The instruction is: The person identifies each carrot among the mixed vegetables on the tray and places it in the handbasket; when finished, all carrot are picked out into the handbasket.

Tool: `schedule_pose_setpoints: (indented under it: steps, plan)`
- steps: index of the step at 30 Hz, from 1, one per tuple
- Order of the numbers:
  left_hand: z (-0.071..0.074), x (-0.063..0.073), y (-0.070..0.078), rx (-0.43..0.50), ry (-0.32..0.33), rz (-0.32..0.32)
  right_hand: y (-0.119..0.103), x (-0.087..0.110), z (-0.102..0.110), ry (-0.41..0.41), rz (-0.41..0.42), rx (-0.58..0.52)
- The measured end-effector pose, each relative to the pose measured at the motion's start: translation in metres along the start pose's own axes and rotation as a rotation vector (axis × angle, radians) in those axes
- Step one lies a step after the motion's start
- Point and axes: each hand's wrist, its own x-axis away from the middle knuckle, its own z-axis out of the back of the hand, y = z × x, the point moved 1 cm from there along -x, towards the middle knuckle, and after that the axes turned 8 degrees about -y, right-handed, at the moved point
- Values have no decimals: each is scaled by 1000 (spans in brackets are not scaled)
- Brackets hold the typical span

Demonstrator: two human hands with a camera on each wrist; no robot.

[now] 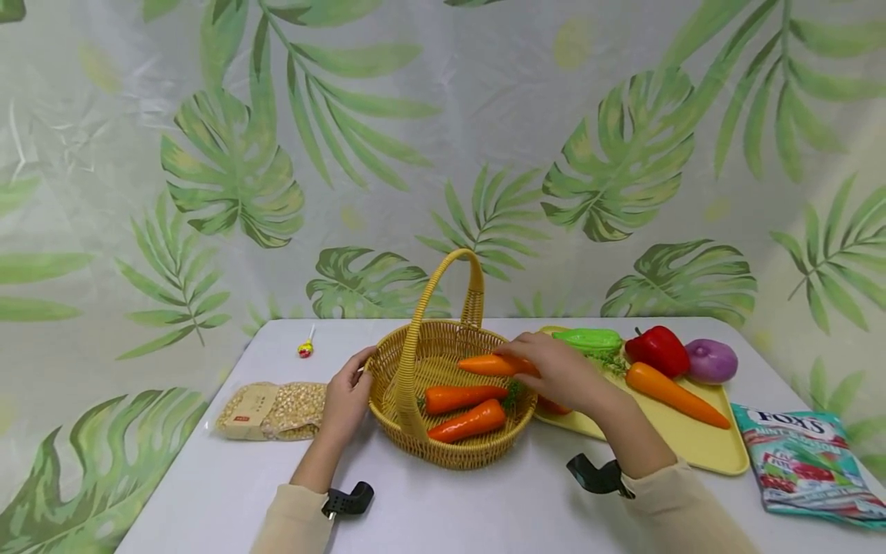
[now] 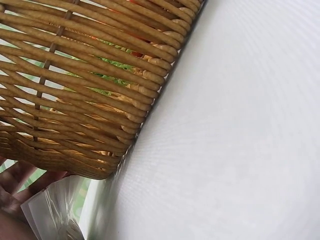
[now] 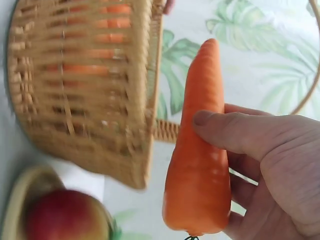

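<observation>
My right hand (image 1: 561,373) grips an orange carrot (image 3: 197,160) by its thick part, with the thumb across it. It holds the carrot over the right side of a yellow wicker basket (image 1: 457,455) with a tall handle. Two more carrots (image 1: 467,422) lie inside the basket, with some green leaves beside them. At the basket's left rim, my left hand (image 1: 344,400) holds the edge between thumb and fingers. In the left wrist view, part of that hand (image 2: 12,190) shows beside the woven wall, mostly cut off.
Right of the basket, a yellow tray (image 1: 720,454) bears a carrot (image 1: 674,394), red bell pepper (image 1: 656,350), purple eggplant (image 1: 711,362), green vegetable (image 1: 588,339) and red-yellow fruit (image 3: 67,215). A candy bag (image 1: 806,465) lies far right; a grain packet (image 1: 273,412) and lollipop (image 1: 306,348) lie left.
</observation>
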Motion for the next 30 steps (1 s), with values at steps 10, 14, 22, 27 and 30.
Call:
schedule_pose_setpoints:
  steps: [10, 14, 22, 27, 30]
  plan:
    - [1, 0, 0, 1, 7, -7, -26, -23, -18, 21, 191, 39]
    - [1, 0, 0, -2, 3, -4, -34, -30, -24, 4, 212, 56]
    - [0, -1, 1, 1, 1, -1, -47, -44, -33, -5, 249, 115]
    - [0, -1, 1, 0, -1, 4, -51, -51, -39, -12, 249, 119]
    - [0, -1, 1, 2, -3, 7, -51, -53, -41, -22, 222, 104]
